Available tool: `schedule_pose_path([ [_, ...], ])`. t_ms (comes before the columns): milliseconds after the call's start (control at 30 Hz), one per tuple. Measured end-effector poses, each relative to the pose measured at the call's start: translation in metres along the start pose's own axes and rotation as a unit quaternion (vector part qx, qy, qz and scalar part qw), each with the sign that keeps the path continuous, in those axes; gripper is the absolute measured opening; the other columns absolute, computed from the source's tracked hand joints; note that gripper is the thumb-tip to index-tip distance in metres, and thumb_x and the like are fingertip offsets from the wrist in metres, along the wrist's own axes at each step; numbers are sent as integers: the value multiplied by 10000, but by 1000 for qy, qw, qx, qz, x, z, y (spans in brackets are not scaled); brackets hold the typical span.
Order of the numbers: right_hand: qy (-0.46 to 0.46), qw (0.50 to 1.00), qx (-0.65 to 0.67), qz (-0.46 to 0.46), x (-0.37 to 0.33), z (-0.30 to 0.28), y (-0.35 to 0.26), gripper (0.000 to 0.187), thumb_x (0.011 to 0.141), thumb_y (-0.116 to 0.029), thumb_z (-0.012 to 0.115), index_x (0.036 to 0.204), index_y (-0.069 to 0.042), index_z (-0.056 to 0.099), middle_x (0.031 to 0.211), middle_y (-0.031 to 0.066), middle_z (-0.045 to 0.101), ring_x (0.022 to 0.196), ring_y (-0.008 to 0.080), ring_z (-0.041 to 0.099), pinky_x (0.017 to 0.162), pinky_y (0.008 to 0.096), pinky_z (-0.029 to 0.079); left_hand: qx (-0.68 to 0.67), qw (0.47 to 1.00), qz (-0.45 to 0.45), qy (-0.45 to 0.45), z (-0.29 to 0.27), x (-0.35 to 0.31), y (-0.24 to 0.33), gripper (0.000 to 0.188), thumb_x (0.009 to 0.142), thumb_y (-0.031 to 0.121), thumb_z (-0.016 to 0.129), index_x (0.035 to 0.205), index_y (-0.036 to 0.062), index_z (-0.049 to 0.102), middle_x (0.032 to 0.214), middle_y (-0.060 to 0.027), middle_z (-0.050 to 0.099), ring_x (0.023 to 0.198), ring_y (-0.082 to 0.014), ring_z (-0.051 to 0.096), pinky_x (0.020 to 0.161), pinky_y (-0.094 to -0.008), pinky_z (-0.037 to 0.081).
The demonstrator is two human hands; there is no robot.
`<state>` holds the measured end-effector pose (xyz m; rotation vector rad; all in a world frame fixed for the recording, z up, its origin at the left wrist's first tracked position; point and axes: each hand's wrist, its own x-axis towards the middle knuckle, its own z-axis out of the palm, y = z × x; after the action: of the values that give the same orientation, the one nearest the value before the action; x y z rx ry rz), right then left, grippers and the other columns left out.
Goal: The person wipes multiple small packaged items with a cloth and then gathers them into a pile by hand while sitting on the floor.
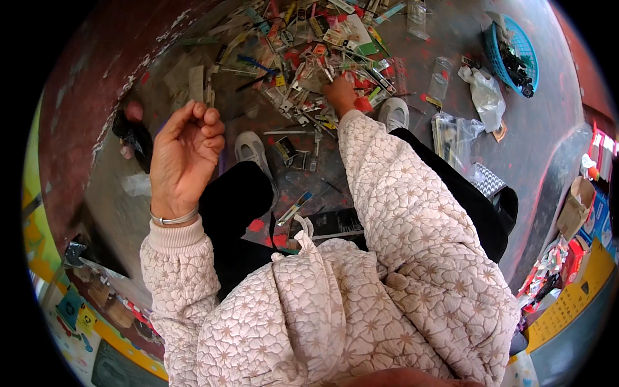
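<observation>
My right hand (340, 95) reaches down into a spread pile of small mixed items (303, 84) on the floor. Its fingers bend together among thin sticks and packets; what they grip is too small to make out. My left hand (187, 155) is raised on the left, palm up, wrist in a thin bracelet. Its fingers are curled in toward the thumb, and anything inside them is hidden. Within the pile lie pen-like sticks, clear plastic sleeves and red and green pieces. A blue item (256, 63) stands out on its left side.
A blue basket (516, 39) with dark things stands far right. Nearer are a white plastic bag (485, 97) and a clear bag of sticks (451, 135). A black bag (132, 132) lies left by the red wall. My shoes (251, 147) flank the pile's near edge.
</observation>
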<state>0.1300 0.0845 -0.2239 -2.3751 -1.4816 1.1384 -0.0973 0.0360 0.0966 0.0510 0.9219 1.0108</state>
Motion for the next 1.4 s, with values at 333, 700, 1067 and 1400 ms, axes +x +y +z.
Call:
schedule_pose_path([
  [333,67,966,95,-229,57,-116,74,244,762,-215,523,777,-10,655,774,221,624,719,325,609,595,415,474,4,999,-6,-47,13,0,0,125,910,121,415,834,28,450,791,-63,456,683,-111,422,577,-209,393],
  [700,127,982,34,-134,60,-103,39,273,731,-250,590,923,-64,648,848,224,621,843,361,596,670,433,471,9,998,-17,-58,15,-3,-7,138,892,156,457,820,41,474,802,-63,509,686,-111,445,570,-206,377],
  [1067,54,996,-69,-27,24,-4,21,337,734,-218,602,996,-17,537,881,190,624,807,373,610,698,484,472,14,999,-31,11,24,11,-11,138,893,151,451,795,55,451,768,-46,471,643,-100,395,548,-210,346],
  [1400,50,999,-3,-11,32,-45,5,336,729,-263,588,917,15,610,959,208,608,886,365,602,717,453,485,21,999,-28,3,24,13,-13,136,893,153,454,811,45,463,783,-60,488,655,-112,418,558,-215,369],
])
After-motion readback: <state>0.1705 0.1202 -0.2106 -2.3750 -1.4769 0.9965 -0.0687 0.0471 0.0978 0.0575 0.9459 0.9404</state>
